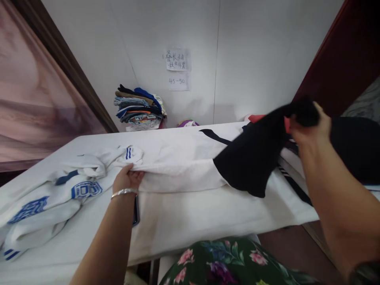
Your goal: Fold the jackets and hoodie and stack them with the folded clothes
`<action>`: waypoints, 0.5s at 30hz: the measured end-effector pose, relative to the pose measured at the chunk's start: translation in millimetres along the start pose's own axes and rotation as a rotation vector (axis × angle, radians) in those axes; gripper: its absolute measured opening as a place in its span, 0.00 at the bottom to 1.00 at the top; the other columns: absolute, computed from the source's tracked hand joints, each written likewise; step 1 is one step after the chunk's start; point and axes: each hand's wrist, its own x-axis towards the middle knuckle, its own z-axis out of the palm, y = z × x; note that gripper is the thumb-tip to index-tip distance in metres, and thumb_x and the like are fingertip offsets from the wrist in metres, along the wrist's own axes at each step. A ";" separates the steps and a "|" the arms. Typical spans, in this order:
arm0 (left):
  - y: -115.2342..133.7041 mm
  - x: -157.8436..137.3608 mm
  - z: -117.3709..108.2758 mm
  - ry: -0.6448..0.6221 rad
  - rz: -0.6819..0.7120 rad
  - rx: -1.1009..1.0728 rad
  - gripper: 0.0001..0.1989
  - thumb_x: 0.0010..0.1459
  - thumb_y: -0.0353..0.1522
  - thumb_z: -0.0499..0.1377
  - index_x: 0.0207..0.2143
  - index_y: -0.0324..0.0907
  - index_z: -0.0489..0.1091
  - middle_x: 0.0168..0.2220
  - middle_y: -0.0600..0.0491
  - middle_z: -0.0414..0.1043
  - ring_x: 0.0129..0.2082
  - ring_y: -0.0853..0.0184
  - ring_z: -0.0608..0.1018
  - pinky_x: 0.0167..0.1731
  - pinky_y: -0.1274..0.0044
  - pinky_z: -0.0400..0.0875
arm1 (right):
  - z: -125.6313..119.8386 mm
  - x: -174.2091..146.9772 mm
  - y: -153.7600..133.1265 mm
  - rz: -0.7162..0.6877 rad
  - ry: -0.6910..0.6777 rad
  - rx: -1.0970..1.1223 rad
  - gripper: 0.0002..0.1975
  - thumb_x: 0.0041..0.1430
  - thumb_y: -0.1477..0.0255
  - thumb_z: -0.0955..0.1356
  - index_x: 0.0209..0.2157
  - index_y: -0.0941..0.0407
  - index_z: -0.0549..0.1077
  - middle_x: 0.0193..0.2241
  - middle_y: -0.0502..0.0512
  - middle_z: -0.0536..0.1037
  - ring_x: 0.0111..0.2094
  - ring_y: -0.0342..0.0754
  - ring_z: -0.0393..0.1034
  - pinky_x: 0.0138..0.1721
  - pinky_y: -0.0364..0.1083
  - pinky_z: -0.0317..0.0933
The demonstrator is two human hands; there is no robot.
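Note:
A black and white garment (246,162) stretches across the middle of the table; its white part (184,176) lies flat and meets the black part, which is partly lifted. My right hand (314,122) is closed around a bunched end of the black cloth, raised at the right. At the other end, my left hand (127,179), with a silver bracelet at the wrist, pinches the edge of the white part. Just beyond it lies a striped cuff of a crumpled white top with blue lettering (86,190), which spreads over the left of the table.
The table has a white cover (178,225). A phone (135,211) lies partly hidden by my left wrist. Folded clothes (139,105) are stacked at the back left, below handwritten paper signs (178,69) on the wall. More clothing (353,150) is piled at the right.

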 end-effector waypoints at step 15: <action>-18.3 58.6 -69.4 0.002 0.670 1.583 0.26 0.49 0.44 0.56 0.45 0.35 0.69 0.47 0.38 0.71 0.50 0.46 0.71 0.51 0.57 0.64 | 13.2 -192.1 118.0 0.390 -0.353 -0.417 0.35 0.53 0.57 0.68 0.61 0.51 0.58 0.57 0.60 0.66 0.59 0.55 0.60 0.58 0.56 0.55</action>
